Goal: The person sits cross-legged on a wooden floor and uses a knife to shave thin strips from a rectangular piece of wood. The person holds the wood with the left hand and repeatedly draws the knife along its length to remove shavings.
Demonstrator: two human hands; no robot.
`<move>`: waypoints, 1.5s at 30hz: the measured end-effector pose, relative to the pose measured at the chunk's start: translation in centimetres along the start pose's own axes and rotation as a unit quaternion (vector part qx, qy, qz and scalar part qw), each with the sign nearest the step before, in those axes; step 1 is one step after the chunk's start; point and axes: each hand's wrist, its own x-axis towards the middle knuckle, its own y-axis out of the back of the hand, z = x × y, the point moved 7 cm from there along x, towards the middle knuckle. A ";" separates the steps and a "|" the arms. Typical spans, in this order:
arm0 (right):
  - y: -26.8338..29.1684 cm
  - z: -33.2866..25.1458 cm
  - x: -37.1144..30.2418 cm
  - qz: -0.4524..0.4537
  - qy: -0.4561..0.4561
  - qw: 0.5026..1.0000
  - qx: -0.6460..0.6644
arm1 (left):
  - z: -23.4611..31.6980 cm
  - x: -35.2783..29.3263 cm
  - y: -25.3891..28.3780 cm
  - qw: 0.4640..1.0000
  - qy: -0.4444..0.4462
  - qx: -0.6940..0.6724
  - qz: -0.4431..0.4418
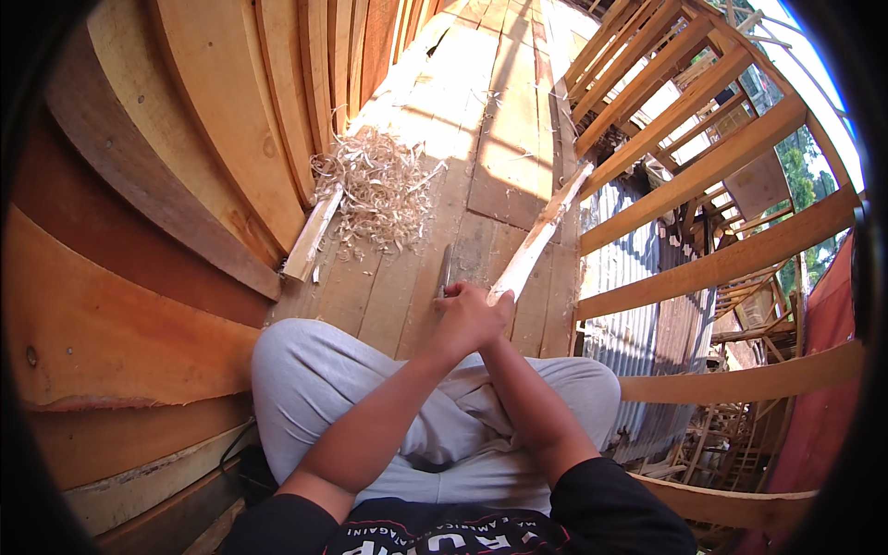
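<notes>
My two hands are together in front of my crossed legs, the left partly covering the right. My left hand (462, 319) is closed around a knife, whose narrow blade (446, 265) points forward; its handle is mostly hidden. Beside it, my right hand (503, 311) grips the near end of a long, pale wooden stick (524, 257). The stick slants away to the far right, its surface whitish near me and browner toward the rough tip. The overlap hides most of the right fingers.
Curled wood shavings (379, 190) are heaped at the left, by a short wood piece (313, 233). A plank wall (222, 102) rises on my left. Along the right runs a slatted wooden railing (712, 268), with corrugated metal sheets (638, 319) below it. The floor is boards (504, 171).
</notes>
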 end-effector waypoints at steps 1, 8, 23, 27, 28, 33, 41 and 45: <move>-0.2 -0.2 0.1 -0.014 -0.006 1.000 -0.005 | 0.1 -0.1 0.1 0.999 0.017 0.028 -0.002; -3.2 -4.9 -1.8 0.087 0.134 0.833 -0.530 | 0.2 -0.4 0.7 0.999 -0.030 0.023 0.038; -2.1 -0.3 6.8 -0.043 0.001 0.984 -0.171 | 0.6 -0.7 0.3 0.999 -0.014 -0.032 -0.023; -3.2 -1.5 6.7 -0.043 -0.005 0.998 -0.045 | 0.4 -0.7 0.6 0.999 -0.021 -0.032 -0.020; -3.4 -1.9 6.6 -0.036 -0.009 0.998 -0.043 | 0.2 -0.7 0.7 0.999 -0.025 -0.029 -0.011; -2.3 0.1 7.8 -0.074 -0.014 0.990 -0.122 | 0.6 -0.6 -0.1 0.999 -0.018 -0.034 -0.035; 0.2 -2.8 7.0 -0.225 0.060 0.971 -0.047 | -0.2 0.0 -0.8 0.990 0.006 -0.118 -0.077; 4.1 -6.5 2.6 -0.315 -0.117 0.890 -0.308 | -1.4 -0.6 1.5 0.977 0.050 -0.179 -0.110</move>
